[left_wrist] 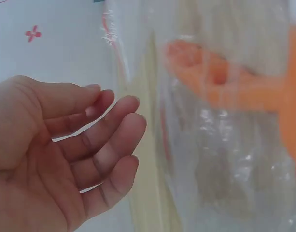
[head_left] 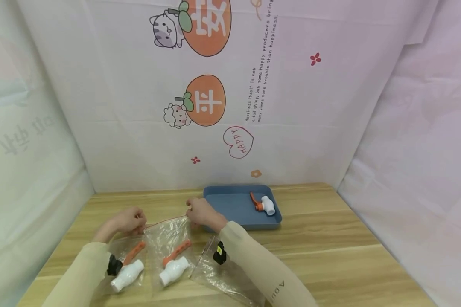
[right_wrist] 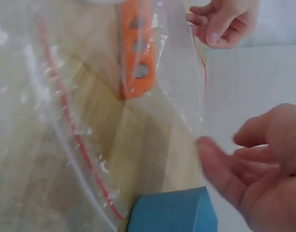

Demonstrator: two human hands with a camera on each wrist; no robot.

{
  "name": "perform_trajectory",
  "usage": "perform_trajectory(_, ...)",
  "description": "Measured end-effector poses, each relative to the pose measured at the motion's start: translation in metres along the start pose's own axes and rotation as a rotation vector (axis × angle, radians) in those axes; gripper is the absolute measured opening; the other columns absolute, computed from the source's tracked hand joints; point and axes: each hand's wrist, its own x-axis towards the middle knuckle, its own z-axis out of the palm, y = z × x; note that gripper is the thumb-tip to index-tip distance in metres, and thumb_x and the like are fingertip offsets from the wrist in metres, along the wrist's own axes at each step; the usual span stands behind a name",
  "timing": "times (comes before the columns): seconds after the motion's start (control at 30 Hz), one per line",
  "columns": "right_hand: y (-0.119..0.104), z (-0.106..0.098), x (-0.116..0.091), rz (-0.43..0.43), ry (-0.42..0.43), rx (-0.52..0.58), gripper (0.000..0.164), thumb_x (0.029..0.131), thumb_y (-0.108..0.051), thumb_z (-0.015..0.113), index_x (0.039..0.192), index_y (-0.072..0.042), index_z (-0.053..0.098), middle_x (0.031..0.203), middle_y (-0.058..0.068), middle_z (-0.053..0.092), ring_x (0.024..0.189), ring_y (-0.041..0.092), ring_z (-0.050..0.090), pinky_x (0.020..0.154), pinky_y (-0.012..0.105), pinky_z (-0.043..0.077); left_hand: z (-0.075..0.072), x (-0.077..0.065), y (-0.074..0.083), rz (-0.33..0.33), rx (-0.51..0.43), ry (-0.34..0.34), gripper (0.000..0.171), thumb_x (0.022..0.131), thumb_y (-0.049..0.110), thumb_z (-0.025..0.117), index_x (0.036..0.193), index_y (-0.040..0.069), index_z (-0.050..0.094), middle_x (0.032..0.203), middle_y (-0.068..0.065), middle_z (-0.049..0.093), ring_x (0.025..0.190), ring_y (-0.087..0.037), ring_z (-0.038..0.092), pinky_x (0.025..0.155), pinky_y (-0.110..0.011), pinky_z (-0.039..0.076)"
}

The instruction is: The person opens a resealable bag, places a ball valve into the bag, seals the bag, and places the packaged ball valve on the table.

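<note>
- the middle clear bag [head_left: 169, 232] lies on the wooden surface [head_left: 330, 251], with a white valve [head_left: 174, 271] and its orange handle [head_left: 178, 251] inside; the handle points to two o'clock.
- the left hand [head_left: 132, 220] is at the bag's ten o'clock, fingers loosely bent, thumb near the index tip, the gap narrow; whether it touches the film, i cannot tell.
- the right hand [head_left: 202, 212] is at the bag's one o'clock, thumb and fingers moderately wide, a fingertip just beside the bag's edge.
- the left forearm leans toward one o'clock, the right toward eleven; both sleeves are pale.
- another bagged valve [head_left: 127, 275] lies at the middle bag's eight o'clock; a third bag [head_left: 215, 275] at four, partly under the right forearm.
- a blue tray [head_left: 230, 209] sits at two o'clock, a loose valve [head_left: 268, 206] at its three o'clock end.
</note>
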Motion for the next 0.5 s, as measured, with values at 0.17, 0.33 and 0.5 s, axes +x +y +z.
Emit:
perform_trajectory(0.17,0.005,-0.007,-0.016,-0.165,0.023,0.052,0.022,0.1,-0.017,0.05,0.111,-0.014,0.068,0.09,0.001,0.071,0.065,0.017,0.065,0.06,0.02,0.048,0.0,-0.002,0.005,0.019,-0.034,0.094,0.019,0.1,0.01,0.051,0.094,-0.003,0.063,0.08,-0.011,0.064,0.072,-0.02,0.061,0.062,-0.032,0.054)
perform_trajectory(0.33,0.007,-0.013,-0.028,-0.237,-0.062,0.048,0.021,0.1,-0.017,0.05,0.108,-0.011,0.068,0.081,-0.002,0.067,0.06,0.014,0.063,0.057,0.019,0.047,0.003,-0.002,0.018,0.035,-0.077,0.138,0.021,0.102,0.015,0.051,0.097,-0.001,0.064,0.086,-0.014,0.066,0.075,-0.022,0.066,0.068,-0.037,0.057)
perform_trajectory(0.5,0.011,-0.016,-0.039,-0.286,-0.136,-0.032,0.016,0.099,-0.014,0.051,0.098,-0.011,0.067,0.075,-0.007,0.057,0.058,0.003,0.045,0.057,0.017,0.04,0.003,-0.004,0.036,0.067,-0.079,0.194,0.022,0.103,0.019,0.051,0.096,0.003,0.064,0.087,-0.01,0.068,0.075,-0.019,0.066,0.067,-0.032,0.055)
